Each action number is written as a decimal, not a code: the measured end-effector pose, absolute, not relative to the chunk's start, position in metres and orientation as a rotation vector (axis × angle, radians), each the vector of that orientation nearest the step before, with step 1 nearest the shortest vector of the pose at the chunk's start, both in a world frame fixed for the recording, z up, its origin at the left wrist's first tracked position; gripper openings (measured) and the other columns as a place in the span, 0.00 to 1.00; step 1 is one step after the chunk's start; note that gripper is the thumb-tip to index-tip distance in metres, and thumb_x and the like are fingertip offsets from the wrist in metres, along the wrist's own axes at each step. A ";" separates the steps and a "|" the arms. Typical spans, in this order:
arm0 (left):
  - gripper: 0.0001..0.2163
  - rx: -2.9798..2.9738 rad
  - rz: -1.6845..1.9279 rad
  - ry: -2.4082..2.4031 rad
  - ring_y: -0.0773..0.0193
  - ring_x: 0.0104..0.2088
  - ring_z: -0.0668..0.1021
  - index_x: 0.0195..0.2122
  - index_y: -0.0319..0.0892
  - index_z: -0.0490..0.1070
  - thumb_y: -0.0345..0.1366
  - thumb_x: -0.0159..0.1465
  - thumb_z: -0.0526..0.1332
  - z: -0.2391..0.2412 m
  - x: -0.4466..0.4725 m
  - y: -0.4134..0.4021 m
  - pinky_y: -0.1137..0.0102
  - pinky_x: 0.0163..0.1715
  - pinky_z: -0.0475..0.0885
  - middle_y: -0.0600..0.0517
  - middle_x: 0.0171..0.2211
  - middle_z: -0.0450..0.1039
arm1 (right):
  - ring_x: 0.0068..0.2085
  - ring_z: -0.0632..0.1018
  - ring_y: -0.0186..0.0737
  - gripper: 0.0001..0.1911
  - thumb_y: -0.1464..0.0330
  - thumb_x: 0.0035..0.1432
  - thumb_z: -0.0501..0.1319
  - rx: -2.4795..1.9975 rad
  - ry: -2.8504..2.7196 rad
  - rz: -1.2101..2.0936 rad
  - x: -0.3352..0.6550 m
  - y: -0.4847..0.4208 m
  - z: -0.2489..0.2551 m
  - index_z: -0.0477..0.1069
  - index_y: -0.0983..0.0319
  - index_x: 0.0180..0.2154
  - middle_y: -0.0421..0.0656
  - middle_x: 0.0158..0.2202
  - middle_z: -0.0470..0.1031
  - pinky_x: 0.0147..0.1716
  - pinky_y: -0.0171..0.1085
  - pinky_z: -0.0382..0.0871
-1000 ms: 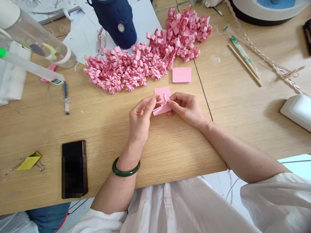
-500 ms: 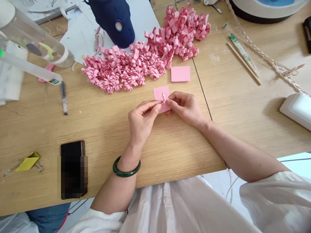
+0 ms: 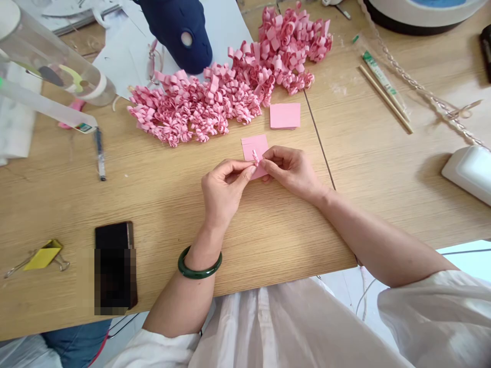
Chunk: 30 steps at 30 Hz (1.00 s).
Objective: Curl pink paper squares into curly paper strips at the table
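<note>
My left hand (image 3: 222, 191) and my right hand (image 3: 289, 171) meet at mid-table, both pinching one small pink paper piece (image 3: 256, 148) whose cut strips are partly curled. The fingers of both hands are closed on it, and a small curl sticks up between the fingertips. A stack of flat pink paper squares (image 3: 285, 115) lies just beyond my right hand. Farther back spreads a large heap of curled pink paper pieces (image 3: 215, 99). A green bangle (image 3: 199, 267) circles my left wrist.
A black phone (image 3: 114, 266) and a yellow binder clip (image 3: 42, 255) lie near the wooden table's (image 3: 161, 214) front left edge. A pen (image 3: 100, 153), a clear bottle (image 3: 53, 66) and a dark blue object (image 3: 180, 30) stand behind. Chopsticks (image 3: 383, 94) and a white device (image 3: 468, 171) are at right.
The hands have closed in over the pink piece, covering more of it. My left thumb and fingers have shifted right toward the curl. The view has drifted slightly.
</note>
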State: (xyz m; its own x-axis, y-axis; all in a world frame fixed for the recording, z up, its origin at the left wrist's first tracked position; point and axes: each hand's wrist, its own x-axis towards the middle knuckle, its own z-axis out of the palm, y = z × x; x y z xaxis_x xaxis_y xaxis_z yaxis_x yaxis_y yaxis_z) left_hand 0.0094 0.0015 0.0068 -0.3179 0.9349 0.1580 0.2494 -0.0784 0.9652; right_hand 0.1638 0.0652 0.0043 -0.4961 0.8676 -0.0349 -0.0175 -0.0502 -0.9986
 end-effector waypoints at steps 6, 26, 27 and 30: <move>0.02 1.313 1.482 1.557 0.68 0.35 0.83 0.31 0.43 0.81 0.32 0.57 0.73 0.004 0.008 0.002 0.74 0.39 0.79 0.55 0.32 0.82 | 0.26 0.75 0.29 0.06 0.70 0.62 0.62 -0.906 -1.572 1.620 0.164 0.065 0.004 0.72 0.66 0.32 0.40 0.28 0.74 0.25 0.29 0.71; 0.08 1.132 1.454 1.466 0.67 0.31 0.83 0.29 0.42 0.77 0.36 0.54 0.75 0.005 0.008 0.003 0.73 0.36 0.83 0.56 0.29 0.81 | 0.28 0.74 0.30 0.04 0.70 0.59 0.62 -0.786 -1.649 1.612 0.166 0.065 0.005 0.73 0.66 0.35 0.40 0.29 0.74 0.28 0.31 0.70; 0.08 1.147 1.450 1.479 0.68 0.31 0.83 0.29 0.42 0.77 0.36 0.54 0.75 0.005 0.008 0.003 0.73 0.36 0.82 0.55 0.29 0.81 | 0.28 0.74 0.30 0.04 0.71 0.59 0.61 -0.787 -1.645 1.615 0.166 0.065 0.005 0.73 0.66 0.35 0.40 0.29 0.75 0.28 0.31 0.70; 0.08 1.183 1.435 1.518 0.67 0.32 0.83 0.29 0.42 0.77 0.36 0.54 0.75 0.006 0.008 0.002 0.72 0.37 0.82 0.55 0.30 0.81 | 0.28 0.74 0.30 0.03 0.73 0.58 0.60 -0.799 -1.618 1.636 0.167 0.065 0.007 0.73 0.66 0.35 0.39 0.29 0.75 0.29 0.31 0.70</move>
State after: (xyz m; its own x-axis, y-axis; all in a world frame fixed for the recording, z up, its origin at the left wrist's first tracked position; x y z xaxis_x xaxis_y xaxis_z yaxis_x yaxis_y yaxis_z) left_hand 0.0077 0.0023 0.0063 -0.3156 0.9451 0.0851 0.1377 -0.0431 0.9895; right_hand 0.1666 0.0649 0.0069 -0.5716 0.8194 0.0428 -0.0521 0.0158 -0.9985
